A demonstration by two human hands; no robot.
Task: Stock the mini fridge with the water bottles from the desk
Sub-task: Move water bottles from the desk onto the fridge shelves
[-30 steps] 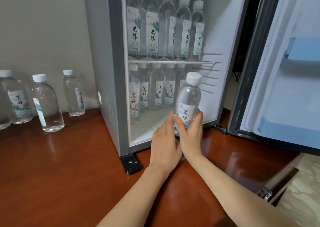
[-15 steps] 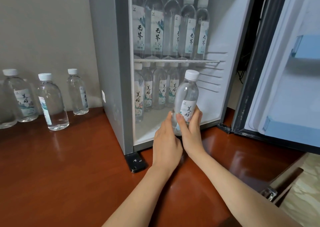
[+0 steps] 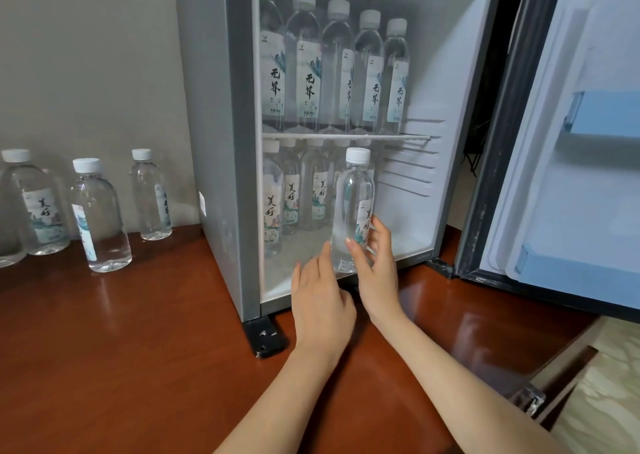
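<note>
Hotel-style room, mini fridge on polished wooden desk, patterned carpet

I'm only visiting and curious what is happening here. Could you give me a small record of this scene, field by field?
Held bottle: upright, at the front of the mini fridge's lower compartment
Right hand: grips the bottle's lower half
Left hand: fingers straight beside its base; contact unclear
Door: open, swung right
Upper shelf bottles: five in a row
Lower row of bottles: along the left side
Desk bottles: at least three, left of the fridge, on the desk
</note>
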